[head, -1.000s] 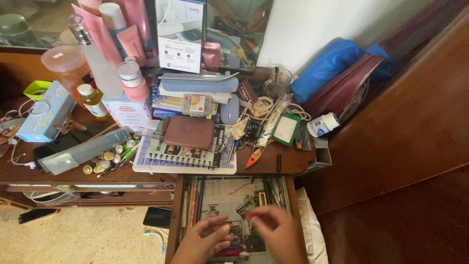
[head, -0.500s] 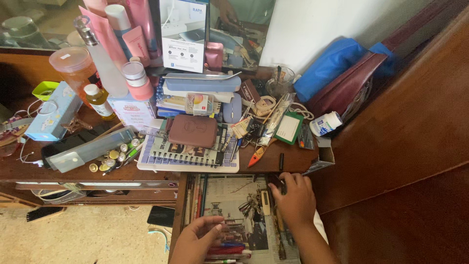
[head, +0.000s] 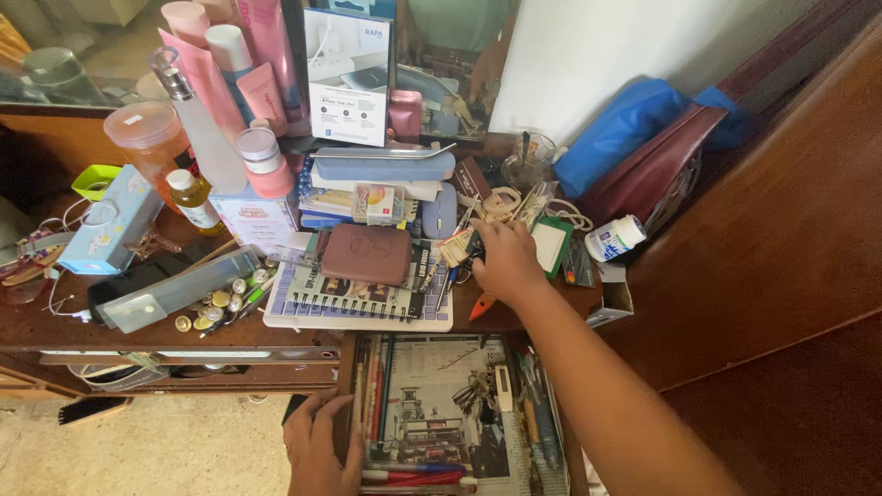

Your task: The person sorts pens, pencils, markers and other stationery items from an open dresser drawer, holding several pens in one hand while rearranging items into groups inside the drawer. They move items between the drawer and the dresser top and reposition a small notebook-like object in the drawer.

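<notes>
My right hand (head: pixel 503 262) reaches onto the cluttered wooden dresser top (head: pixel 55 321). Its fingers curl down over small items beside a beige tag (head: pixel 454 246) and coiled cords (head: pixel 501 204); whether it holds anything is hidden. My left hand (head: pixel 322 450) grips the left front corner of the open drawer (head: pixel 348 367) below. Inside the drawer lie pens (head: pixel 377 404), a bunch of keys (head: pixel 473 395) and a printed sheet. A brown wallet (head: pixel 367 253) rests on a spiral notebook (head: pixel 354 298) just left of my right hand.
Pink tubes and a clear bottle (head: pixel 207 129) stand at the back left. A light blue box (head: pixel 110 220), small round metal pieces (head: pixel 216 303), a white pill bottle (head: pixel 614 239), a blue bag (head: pixel 625 129) and a maroon bag (head: pixel 652 170) crowd the top. A wooden panel rises at right.
My right hand has left the drawer and moved up onto the dresser top near the cords. My left hand has shifted to the drawer's left front corner.
</notes>
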